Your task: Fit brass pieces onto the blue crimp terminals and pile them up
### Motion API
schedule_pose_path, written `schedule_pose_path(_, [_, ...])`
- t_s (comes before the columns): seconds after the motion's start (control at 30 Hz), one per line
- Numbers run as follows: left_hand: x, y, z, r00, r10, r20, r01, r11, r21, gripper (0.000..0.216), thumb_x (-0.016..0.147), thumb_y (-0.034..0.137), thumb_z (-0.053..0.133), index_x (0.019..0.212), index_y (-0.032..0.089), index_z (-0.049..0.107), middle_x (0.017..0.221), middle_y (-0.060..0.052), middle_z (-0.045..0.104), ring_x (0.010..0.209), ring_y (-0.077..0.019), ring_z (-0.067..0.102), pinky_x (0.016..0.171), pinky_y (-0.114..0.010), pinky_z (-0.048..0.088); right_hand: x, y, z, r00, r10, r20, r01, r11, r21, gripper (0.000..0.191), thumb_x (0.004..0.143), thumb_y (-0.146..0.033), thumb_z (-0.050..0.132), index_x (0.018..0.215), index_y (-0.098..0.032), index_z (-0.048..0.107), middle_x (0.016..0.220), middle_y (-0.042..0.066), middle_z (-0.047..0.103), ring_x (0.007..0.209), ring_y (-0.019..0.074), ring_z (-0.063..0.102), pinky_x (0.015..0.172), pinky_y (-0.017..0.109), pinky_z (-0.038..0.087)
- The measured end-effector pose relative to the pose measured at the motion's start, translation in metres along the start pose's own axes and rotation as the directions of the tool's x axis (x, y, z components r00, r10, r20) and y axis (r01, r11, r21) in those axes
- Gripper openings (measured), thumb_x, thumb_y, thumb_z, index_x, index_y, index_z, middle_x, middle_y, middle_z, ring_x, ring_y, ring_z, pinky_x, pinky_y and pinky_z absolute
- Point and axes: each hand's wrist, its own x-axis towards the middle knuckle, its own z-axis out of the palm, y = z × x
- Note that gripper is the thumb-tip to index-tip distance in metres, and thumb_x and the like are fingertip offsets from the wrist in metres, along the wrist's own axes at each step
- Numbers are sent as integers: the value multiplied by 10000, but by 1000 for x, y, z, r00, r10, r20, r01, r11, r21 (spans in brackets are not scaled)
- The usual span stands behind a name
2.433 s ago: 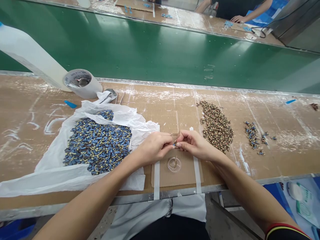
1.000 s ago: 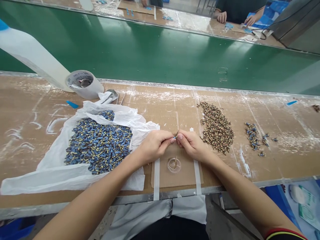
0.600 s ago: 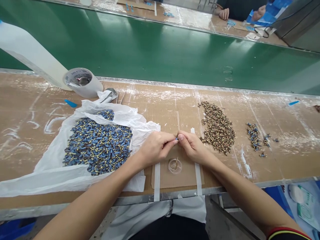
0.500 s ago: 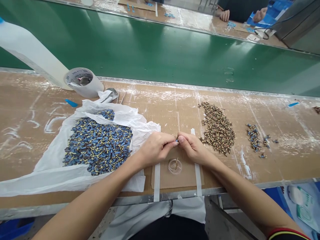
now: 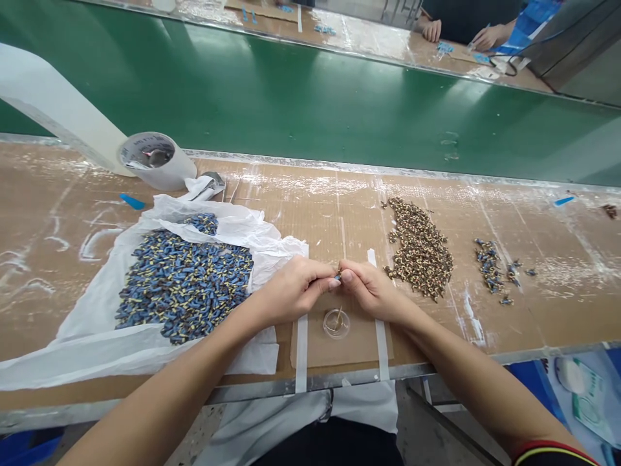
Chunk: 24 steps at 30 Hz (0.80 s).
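Observation:
My left hand (image 5: 295,289) and my right hand (image 5: 369,288) meet fingertip to fingertip above the cardboard pad (image 5: 339,340). Both are pinched on one small blue and brass part (image 5: 337,276) held between them. Just below the hands a small clear round dish (image 5: 336,323) sits on the pad. A large heap of blue parts (image 5: 184,281) lies on a white plastic bag (image 5: 97,336) to the left. To the right lie a pile of brass-coloured parts (image 5: 420,249) and a small cluster of blue pieces (image 5: 490,268).
A roll of tape (image 5: 155,162) stands at the back left beside a white post (image 5: 53,107). A green conveyor belt (image 5: 315,97) runs behind the bench. Another person's hands (image 5: 478,39) work at the far bench. The bench's front edge (image 5: 412,372) is near my body.
My hands have stayed together on the small part, shifting only slightly left and down with the view. The far person's hands have moved about.

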Motion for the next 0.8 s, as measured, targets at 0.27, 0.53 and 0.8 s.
schedule_pose_path(0.27, [3,-4,3,995,-87,-47,84,994,-70,286,946,236,434,681,152,499,606,42,442,571,-89,402,561,-216,311,0,4,3,992,39,-116,-27,994,106,391,1019,-427,298,711,-206,396,630,-28,414,557,116,401,555,248,328])
schedule_pose_path(0.53, [2,-6,6,992,-87,-87,80,994,-77,288,964,236,393,692,161,451,637,33,457,591,-96,419,580,-219,324,0,5,-1,992,52,-114,-52,999,3,375,1018,-430,295,743,-207,419,655,-14,469,591,129,456,591,259,352])
schedule_pose_path(0.8, [2,-7,5,996,-84,-41,82,995,-54,317,948,239,399,640,162,399,594,44,350,564,-91,335,546,-235,266,0,7,-1,996,-16,-91,3,991,-136,335,1017,-380,312,739,-212,394,638,-22,420,568,127,428,570,258,312])
